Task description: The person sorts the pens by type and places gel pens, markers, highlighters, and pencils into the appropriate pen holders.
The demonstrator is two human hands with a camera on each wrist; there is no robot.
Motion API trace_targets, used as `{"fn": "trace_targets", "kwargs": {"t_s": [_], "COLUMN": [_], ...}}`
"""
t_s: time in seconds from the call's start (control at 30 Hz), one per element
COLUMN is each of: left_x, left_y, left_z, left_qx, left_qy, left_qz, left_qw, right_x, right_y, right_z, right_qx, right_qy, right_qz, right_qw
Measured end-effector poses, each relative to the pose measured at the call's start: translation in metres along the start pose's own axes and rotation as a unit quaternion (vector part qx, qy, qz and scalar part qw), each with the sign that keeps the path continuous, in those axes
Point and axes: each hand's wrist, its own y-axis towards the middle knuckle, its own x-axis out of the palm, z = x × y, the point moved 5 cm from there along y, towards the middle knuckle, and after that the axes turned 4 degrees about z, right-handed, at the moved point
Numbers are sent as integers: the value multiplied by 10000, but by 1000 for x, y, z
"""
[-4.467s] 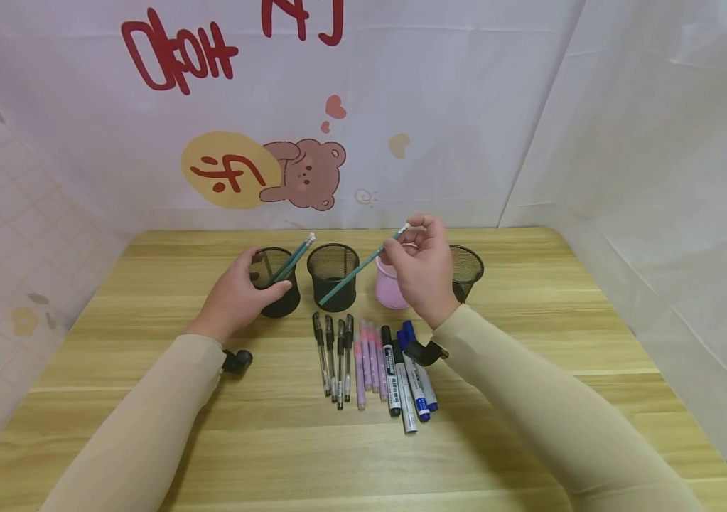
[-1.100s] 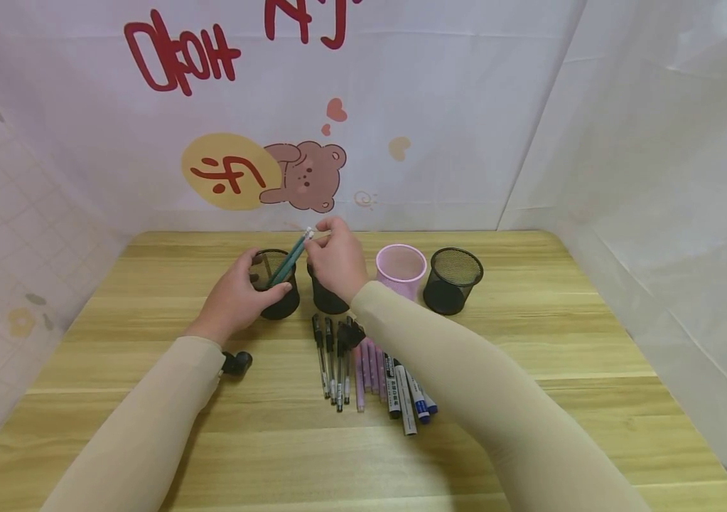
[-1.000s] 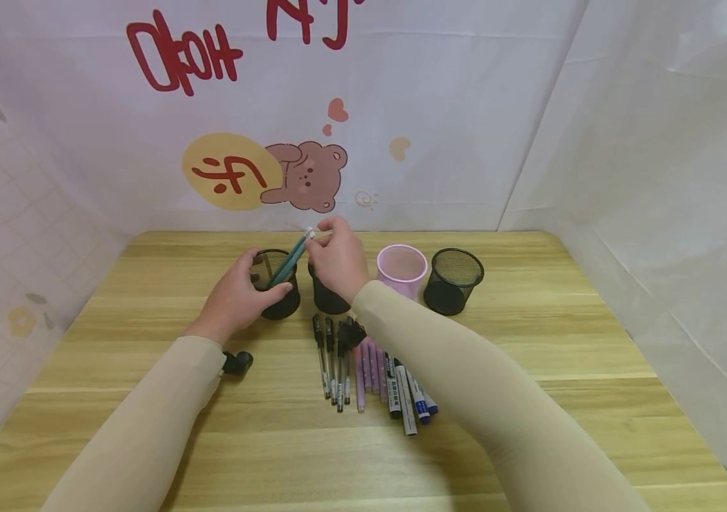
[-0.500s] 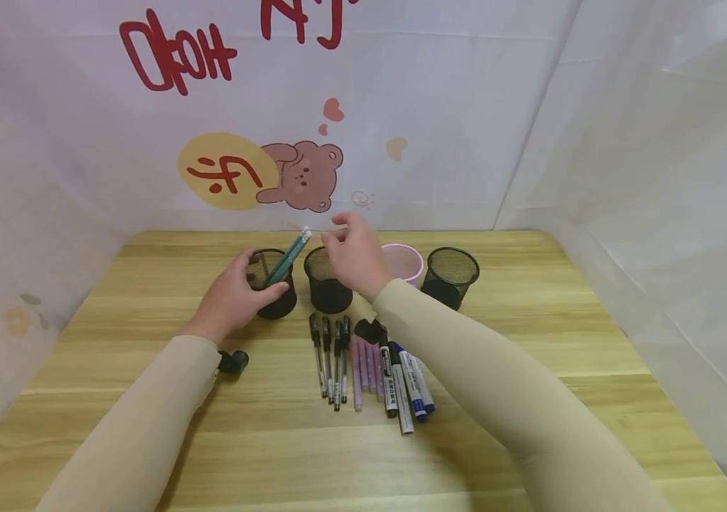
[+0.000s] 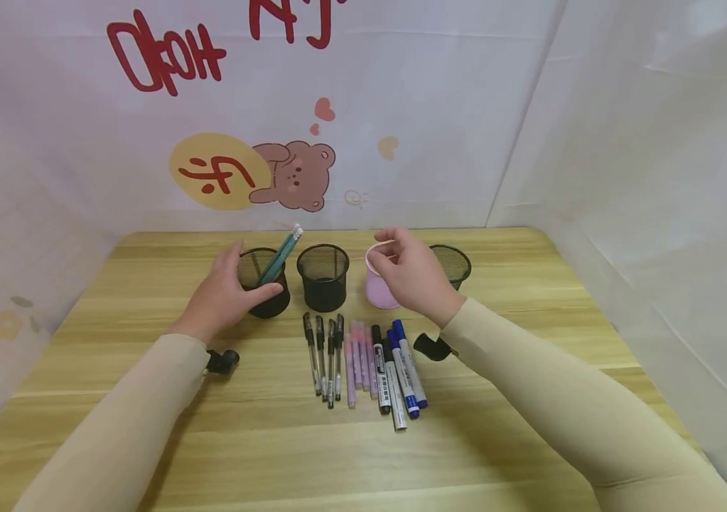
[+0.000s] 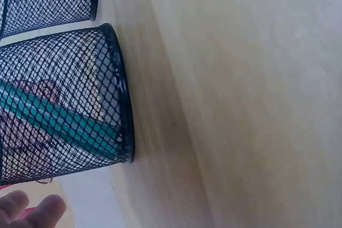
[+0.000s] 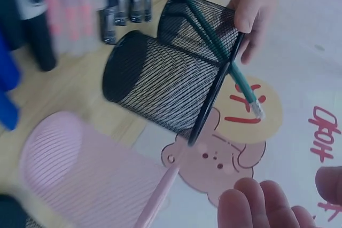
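Teal pencils point(image 5: 281, 254) with white eraser ends lean in the leftmost black mesh pen cup point(image 5: 271, 304). My left hand point(image 5: 221, 290) is at that cup's left side, thumb along its front and the other fingers loosely spread. In the left wrist view, fingertips point(image 6: 45, 212) show just off the mesh. The right hand point(image 5: 416, 274) hangs over the pink mesh cup point(image 5: 381, 290) with nothing in it, fingers loosely bent. In the right wrist view, its fingers point(image 7: 235, 209) and thumb stand apart.
A second black mesh cup point(image 5: 325, 291) stands between the pencil cup and the pink one; another black cup point(image 5: 453, 263) is partly behind the right hand. In front lie black gel pens point(image 5: 331, 363), pink-purple highlighters point(image 5: 359, 363) and black and blue markers point(image 5: 401, 377) on the wooden table point(image 5: 241, 441).
The right hand has brought a pencil to the leftmost cup, let it go and moved right over the pink cup. My left hand's fingers have loosened from the leftmost cup.
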Motion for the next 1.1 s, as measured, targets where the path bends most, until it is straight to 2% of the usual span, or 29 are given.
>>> {"fn": "trace_targets", "kwargs": {"t_s": [0.13, 0.23, 0.5, 0.73, 0.87, 0.97, 1.1], "left_x": [-2, -5, -9, -7, -5, -6, -9], "left_y": [-1, -2, -4, -4, -4, -6, -9], "left_z": [2, 2, 1, 1, 2, 5, 19], "left_qx": [207, 313, 126, 26, 79, 290, 925], "left_qy": [77, 110, 18, 21, 21, 172, 446], "left_qz": [211, 219, -95, -58, -39, 153, 817], "left_qw": [9995, 9992, 9999, 10000, 10000, 9993, 9914], "right_x": [-12, -18, -30, -34, -35, -35, -34], "right_y": [-13, -21, -33, -41, -46, -49, -52], "right_z": [10, 18, 37, 51, 57, 61, 65], "right_qx": [-158, -299, -380, -307, -260, -227, -161], "right_qy": [-190, -310, -418, -664, -782, -869, -944], "right_qz": [7, 6, 33, -29, -119, -228, -409], "right_qw": [9997, 9991, 9984, 9973, 9965, 9957, 9946]}}
